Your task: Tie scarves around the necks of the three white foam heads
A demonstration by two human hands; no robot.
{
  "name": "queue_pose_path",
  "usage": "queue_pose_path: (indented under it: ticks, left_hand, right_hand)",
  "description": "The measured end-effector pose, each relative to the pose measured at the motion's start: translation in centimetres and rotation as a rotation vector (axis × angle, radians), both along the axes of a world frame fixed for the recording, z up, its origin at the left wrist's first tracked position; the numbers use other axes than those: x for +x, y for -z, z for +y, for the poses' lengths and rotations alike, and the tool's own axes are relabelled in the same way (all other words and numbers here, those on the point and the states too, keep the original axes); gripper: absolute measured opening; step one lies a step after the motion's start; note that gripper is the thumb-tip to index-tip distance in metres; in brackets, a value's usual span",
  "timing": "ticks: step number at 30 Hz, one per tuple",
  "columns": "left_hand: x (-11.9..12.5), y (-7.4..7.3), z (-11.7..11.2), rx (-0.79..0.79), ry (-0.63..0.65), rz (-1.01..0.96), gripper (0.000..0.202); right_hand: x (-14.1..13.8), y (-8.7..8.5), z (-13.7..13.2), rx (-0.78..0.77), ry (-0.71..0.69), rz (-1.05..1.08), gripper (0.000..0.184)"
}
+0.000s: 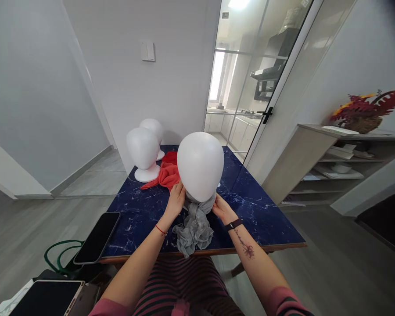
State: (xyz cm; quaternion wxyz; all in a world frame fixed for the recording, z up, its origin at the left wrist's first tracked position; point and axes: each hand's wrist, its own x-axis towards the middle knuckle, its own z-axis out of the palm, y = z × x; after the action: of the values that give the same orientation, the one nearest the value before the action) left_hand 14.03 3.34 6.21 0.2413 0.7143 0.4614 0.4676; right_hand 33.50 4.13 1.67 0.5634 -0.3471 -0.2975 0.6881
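A white foam mannequin head (pixel 200 164) stands upright near the middle of the table. Round its neck goes a thin grey scarf (pixel 194 228), knotted in front, its crumpled ends hanging down to the table's front edge. My left hand (pixel 176 197) is closed on the scarf at the left of the neck, some fingertips hidden behind it. On the other side my right hand (pixel 222 208) grips the scarf too, its fingers partly hidden behind the cloth. Behind my left hand lies a bunched red scarf (pixel 167 173).
Two more white foam heads (pixel 142 149) stand at the table's back left. The dark blue marbled table (pixel 250 215) has a wooden edge. A phone-like black device (pixel 98 238) lies at its front left corner. A shelf unit (pixel 316 149) stands right, past a glass door (pixel 243 79).
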Motion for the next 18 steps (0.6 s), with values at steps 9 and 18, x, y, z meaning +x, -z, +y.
queue_pose_path:
  ticks: [9, 18]
  left_hand:
    - [2.2, -3.1, -1.7, 0.011, 0.124, -0.124, 0.044]
    - [5.0, 1.0, -6.2, -0.462, 0.473, -0.331, 0.069]
  right_hand:
    - [2.3, -1.5, -3.5, -0.168, 0.017, 0.235, 0.015]
    - [8.2, -3.9, -1.4, -0.072, 0.199, 0.239, 0.019]
